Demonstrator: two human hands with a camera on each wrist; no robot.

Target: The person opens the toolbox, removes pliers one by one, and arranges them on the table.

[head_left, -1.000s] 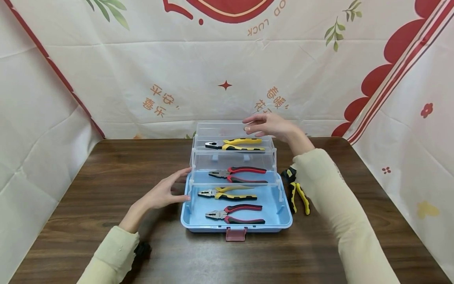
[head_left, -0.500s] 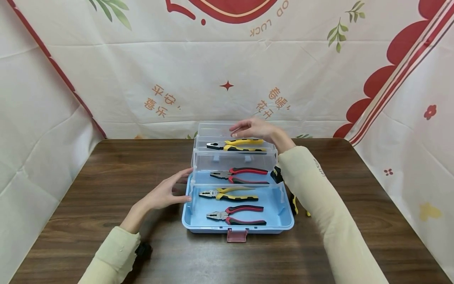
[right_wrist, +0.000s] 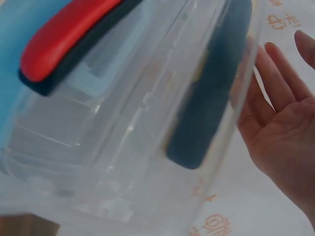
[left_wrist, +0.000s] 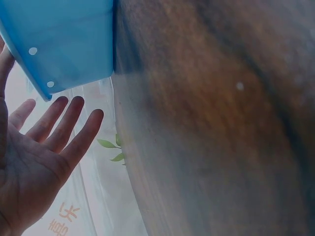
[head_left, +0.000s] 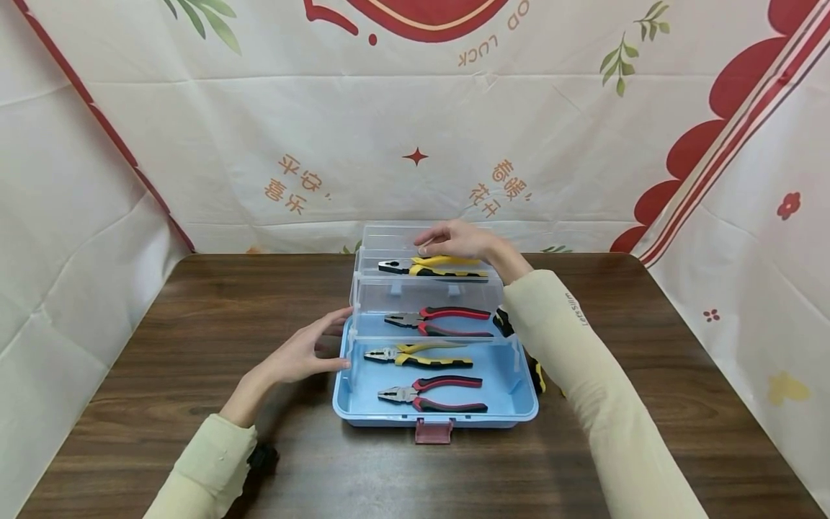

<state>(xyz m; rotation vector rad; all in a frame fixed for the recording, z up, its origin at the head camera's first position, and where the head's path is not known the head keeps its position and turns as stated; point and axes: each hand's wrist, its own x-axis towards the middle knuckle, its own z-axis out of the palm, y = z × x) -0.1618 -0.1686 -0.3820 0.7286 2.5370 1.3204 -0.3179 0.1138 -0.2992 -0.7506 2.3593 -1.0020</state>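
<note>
Woodgrain table (head_left: 214,317), blue plastic box (head_left: 376,419), clear trays (head_left: 424,297), curved-handled pliers (head_left: 407,393), left hand (head_left: 300,353) spread, right hand (head_left: 462,239) loosely spread

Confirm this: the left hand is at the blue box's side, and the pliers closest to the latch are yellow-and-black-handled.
Not quite: the pliers closest to the latch are red-and-black-handled, as the head view shows. The left hand is at the blue box's side.
</note>
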